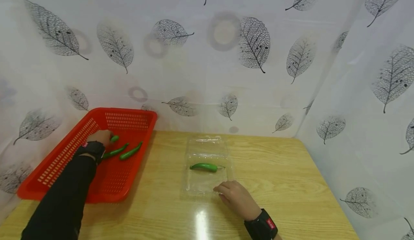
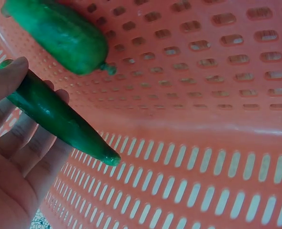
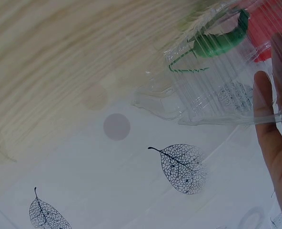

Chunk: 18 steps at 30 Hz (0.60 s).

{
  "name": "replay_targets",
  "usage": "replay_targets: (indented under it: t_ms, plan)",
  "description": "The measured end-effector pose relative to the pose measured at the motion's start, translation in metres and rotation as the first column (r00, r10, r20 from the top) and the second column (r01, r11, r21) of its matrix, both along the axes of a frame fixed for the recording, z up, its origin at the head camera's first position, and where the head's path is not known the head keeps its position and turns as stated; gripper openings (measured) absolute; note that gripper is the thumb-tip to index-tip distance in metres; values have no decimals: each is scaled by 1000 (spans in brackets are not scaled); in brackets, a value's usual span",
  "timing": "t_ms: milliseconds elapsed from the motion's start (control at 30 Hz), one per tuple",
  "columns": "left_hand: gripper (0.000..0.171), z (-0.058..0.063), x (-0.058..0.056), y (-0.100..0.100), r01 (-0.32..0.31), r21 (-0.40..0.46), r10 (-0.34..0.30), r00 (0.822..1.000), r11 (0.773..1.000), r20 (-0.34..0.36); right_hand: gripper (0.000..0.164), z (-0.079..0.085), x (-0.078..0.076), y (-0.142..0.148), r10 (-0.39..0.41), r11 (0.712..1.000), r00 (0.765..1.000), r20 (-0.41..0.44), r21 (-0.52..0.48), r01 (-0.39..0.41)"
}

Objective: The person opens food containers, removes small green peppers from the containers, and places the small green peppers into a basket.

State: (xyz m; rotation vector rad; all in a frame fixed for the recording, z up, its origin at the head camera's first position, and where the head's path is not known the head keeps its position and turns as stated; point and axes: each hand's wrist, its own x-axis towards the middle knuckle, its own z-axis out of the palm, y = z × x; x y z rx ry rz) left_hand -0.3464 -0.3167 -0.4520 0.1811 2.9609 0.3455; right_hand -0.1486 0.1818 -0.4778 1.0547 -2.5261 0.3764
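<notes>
In the red basket (image 1: 136,179), my left hand (image 1: 101,137) holds a green chili pepper (image 2: 67,117). The left wrist view shows the thumb pressed over one end and the fingers behind it. Two more green peppers, one farther left (image 1: 115,151) and one farther right (image 1: 130,151), lie on the basket floor beside this hand. An open clear plastic container (image 1: 197,184) stands on the table with one green pepper (image 1: 204,167) lying across it. At its near right corner, my right hand (image 1: 237,198) touches the rim with extended fingers (image 3: 262,90).
The container's clear lid (image 1: 207,146) is folded back toward the wall. The wooden table (image 1: 275,168) meets a leaf-printed sheet (image 1: 207,78) at the back and right. Slotted basket walls rise around my left hand.
</notes>
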Motion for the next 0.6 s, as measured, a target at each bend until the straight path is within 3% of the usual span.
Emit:
replay_targets:
  t_ms: [400,600]
  plan:
    - [21,-5,3,1,6,-13,-5,999,1000,51,27,2,2,-1,-14,1000,1000,-5,20,14]
    - [15,-6,7,0,21,-21,-20,999,1000,41,26,4,3,-2,-23,999,999,22,29,23]
